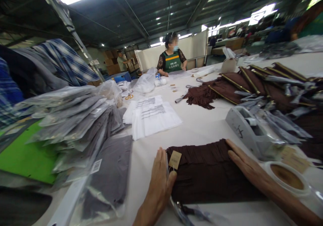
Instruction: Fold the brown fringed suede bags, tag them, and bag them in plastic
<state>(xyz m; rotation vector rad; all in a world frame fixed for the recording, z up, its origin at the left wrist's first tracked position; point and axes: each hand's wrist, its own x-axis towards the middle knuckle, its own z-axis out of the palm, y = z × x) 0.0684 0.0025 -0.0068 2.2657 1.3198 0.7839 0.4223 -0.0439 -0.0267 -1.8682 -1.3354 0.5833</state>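
Note:
A dark brown fringed bag (202, 182) lies flat on the white table in front of me. My left hand (160, 175) rests along its left edge, fingers stretched out and thumb near a tan hang tag (175, 160) on a string. At the bag's upper right edge, my right hand (239, 155) lies with straight fingers touching the fabric. Neither hand is gripping anything. A strap with metal hardware and clear wrapping (186, 212) pokes out below the bag's lower left corner.
Bagged grey items (75, 118) are piled at left, beside one grey packet (108, 172) with a barcode. White printed plastic bags (153, 115) lie ahead. On the right are a tape dispenser (247, 128), a tape roll (287, 177) and brown zippered bags (242, 81). A co-worker (173, 59) stands across the table.

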